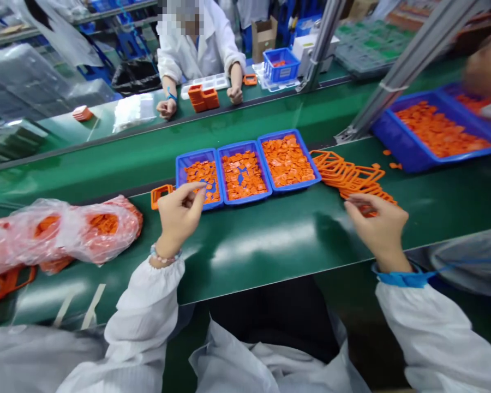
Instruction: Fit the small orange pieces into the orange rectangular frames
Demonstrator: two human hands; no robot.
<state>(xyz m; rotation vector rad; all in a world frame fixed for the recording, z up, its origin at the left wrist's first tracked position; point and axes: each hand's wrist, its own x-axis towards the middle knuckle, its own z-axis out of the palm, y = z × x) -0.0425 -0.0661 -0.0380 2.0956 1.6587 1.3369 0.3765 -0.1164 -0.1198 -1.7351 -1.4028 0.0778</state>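
Note:
My left hand [180, 214] hovers over the near edge of the leftmost blue tray [179, 169], thumb and fingers pinched together. Whatever small thing may be between the fingertips is not clear. Behind that hand, a single orange frame [155, 197] is partly hidden. Two more blue trays, a middle one [245, 201] and a right one [297, 187], hold small orange pieces. At the right, my right hand [379, 222] is closed with curled fingers at the near end of a fanned pile of orange frames [343, 173]. I cannot tell whether it grips one.
Clear bags of orange parts [82, 229] lie at the left. A large blue bin [437, 161] of orange pieces stands right, beside a metal post [376, 101] and another person's blurred arm. Across the green bench, a co-worker [200, 49] sits behind stacked orange frames [204, 99].

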